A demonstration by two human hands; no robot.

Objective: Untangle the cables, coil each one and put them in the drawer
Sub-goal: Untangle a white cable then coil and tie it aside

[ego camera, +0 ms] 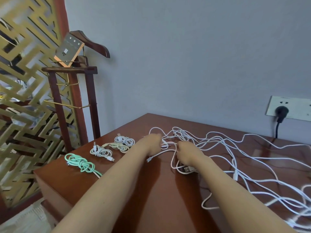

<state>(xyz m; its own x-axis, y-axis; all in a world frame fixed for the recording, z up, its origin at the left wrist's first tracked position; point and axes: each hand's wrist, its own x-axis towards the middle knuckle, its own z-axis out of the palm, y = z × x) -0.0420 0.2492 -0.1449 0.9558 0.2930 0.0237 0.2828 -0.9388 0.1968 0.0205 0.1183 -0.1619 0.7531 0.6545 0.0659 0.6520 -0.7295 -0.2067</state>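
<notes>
A: Where are the cables?
B: A white tangle point(217, 139) sprawls over the right of the worktop point(134, 190). At the left lie a green coil point(80, 163), nearest, and three pale coils point(101, 151) beyond it.
A: And the hands?
B: The left hand point(152, 143) and right hand point(186, 151) sit close together at the tangle's left end, each grip curled round white strands there.
</notes>
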